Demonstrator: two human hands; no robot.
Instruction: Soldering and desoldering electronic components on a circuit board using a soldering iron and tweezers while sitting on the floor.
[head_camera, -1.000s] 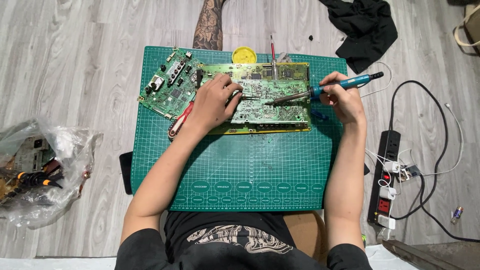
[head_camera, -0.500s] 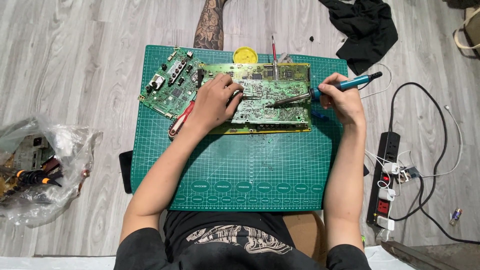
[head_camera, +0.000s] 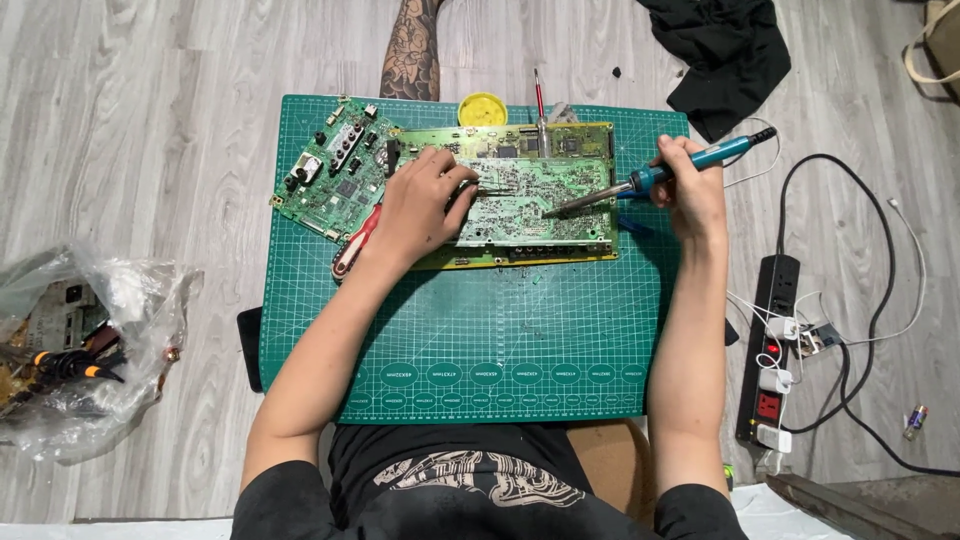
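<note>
A large green circuit board (head_camera: 540, 195) lies on a green cutting mat (head_camera: 480, 340). My left hand (head_camera: 420, 205) rests on the board's left part, its fingers pinching thin metal tweezers (head_camera: 487, 190) that point right. My right hand (head_camera: 690, 185) grips a blue-handled soldering iron (head_camera: 655, 178), with the tip touching the middle of the board. A smaller green circuit board (head_camera: 335, 180) sits tilted at the mat's upper left corner.
A red-handled tool (head_camera: 355, 243) lies under my left wrist. A yellow round tin (head_camera: 483, 108) and a red screwdriver (head_camera: 539, 100) sit at the mat's far edge. A power strip (head_camera: 770, 350) with cables lies right, a plastic bag (head_camera: 90, 350) of parts left, black cloth (head_camera: 725, 50) top right.
</note>
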